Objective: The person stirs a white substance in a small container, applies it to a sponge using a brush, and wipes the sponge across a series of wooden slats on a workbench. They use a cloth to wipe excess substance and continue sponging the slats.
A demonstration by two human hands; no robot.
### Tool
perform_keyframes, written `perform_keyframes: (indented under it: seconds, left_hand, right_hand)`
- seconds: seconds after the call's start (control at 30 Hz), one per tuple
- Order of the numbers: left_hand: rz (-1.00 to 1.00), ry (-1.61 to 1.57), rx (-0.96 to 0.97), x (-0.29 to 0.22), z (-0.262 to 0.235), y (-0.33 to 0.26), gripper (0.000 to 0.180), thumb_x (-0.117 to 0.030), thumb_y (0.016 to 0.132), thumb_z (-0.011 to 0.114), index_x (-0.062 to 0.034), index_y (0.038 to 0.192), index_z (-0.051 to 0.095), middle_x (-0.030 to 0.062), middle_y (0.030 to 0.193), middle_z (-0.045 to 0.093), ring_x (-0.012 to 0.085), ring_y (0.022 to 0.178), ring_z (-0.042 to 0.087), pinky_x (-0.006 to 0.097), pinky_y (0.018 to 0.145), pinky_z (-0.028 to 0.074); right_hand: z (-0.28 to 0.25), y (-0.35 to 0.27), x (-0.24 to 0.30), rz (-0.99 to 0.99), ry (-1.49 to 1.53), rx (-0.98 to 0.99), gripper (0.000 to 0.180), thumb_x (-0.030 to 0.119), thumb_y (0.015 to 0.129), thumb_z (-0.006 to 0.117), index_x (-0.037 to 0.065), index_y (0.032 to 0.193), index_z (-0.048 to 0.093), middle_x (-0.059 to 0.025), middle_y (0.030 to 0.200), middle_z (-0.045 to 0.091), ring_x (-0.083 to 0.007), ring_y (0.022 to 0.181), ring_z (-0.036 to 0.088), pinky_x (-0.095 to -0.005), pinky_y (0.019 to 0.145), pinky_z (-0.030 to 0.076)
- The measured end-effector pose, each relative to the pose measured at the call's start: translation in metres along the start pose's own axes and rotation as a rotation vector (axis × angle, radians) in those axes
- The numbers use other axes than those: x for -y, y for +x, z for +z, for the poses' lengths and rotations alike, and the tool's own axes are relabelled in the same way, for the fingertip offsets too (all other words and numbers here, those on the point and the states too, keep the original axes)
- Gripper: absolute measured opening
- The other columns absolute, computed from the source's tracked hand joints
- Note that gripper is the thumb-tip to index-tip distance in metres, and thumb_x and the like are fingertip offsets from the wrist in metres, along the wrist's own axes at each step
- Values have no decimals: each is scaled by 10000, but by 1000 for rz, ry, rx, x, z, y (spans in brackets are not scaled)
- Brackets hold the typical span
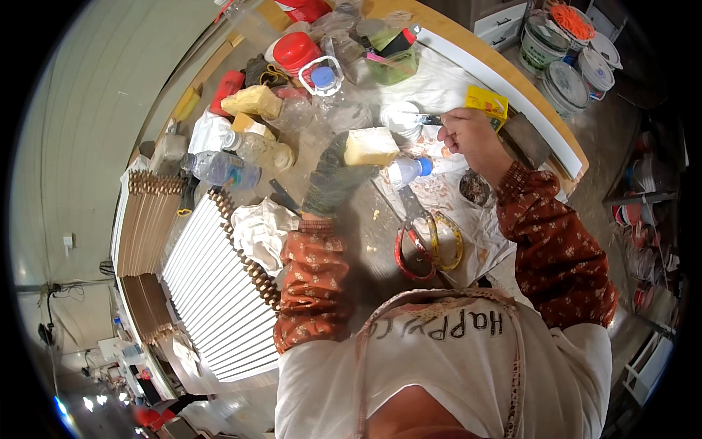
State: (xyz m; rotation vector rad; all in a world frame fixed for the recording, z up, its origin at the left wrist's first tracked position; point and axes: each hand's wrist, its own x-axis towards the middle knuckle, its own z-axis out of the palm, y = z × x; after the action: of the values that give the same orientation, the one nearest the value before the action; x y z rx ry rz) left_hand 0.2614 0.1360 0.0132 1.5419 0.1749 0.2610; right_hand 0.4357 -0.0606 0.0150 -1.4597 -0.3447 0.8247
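Note:
My left hand (327, 183), in a dark grey-green glove, grips a pale yellow sponge block (371, 146) above the middle of the table. To its right, my bare right hand (472, 137) is closed around a slim tool (430, 120) with a dark section; its exact kind is too small to tell. The tool's pale end reaches over a round white tub (399, 121). Just below the sponge lies a small clear bottle (406, 173) with a blue cap. Nearer to me rest scissors (415, 212), their handles wrapped in red and yellow.
White panels with brown edges (212, 285) stand in a row at the left. Crumpled white cloth (265, 233) lies beside my left forearm. Plastic bottles (223, 170), sponges and a red-lidded jar (296, 53) crowd the far left. A yellow box (486, 102) sits beyond my right hand.

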Motion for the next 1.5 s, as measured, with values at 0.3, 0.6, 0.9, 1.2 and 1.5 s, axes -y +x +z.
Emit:
perform_keyframes:
  seconds: [0.3,0.6,0.9,1.2,1.5]
  left_hand:
    - [88,200,-213,-9,26,-2,584,-69,729,764,-25,1239,483,103,1136,597,173,1002,586,301,846,498]
    - [21,132,-279,-20,36,-15,604,-59,745,737,-22,1279,457,89,1188,571,173,1057,557,306,888,475]
    - [1,-149,-342,-2,30,1,547,-32,754,709,-22,1247,472,86,1134,588,173,992,576,288,816,490]
    - [86,-323,-273,1,46,32,540,-14,754,713,-3,1229,456,89,1113,586,159,954,590,266,777,510]
    - [-56,-256,-51,0,54,58,485,-93,756,725,-2,1178,503,72,1044,607,135,886,597,265,721,518]
  right_hand:
    - [16,-15,9,-34,99,173,166,127,903,523,-23,868,583,-34,657,550,-73,515,428,-205,494,338]
    - [31,-26,17,-120,54,159,170,143,901,534,-18,893,588,-37,667,573,-64,523,454,-197,495,357]
    - [18,22,11,-836,-1098,-136,99,90,802,534,21,790,604,-134,630,604,-283,594,606,-378,528,472]
    - [24,30,-2,-611,-1429,-49,107,82,759,528,38,731,621,-167,702,628,-345,686,637,-446,616,509]
    - [4,28,-15,-727,-1221,-168,73,64,725,537,27,692,590,-187,678,595,-382,670,603,-477,595,485]
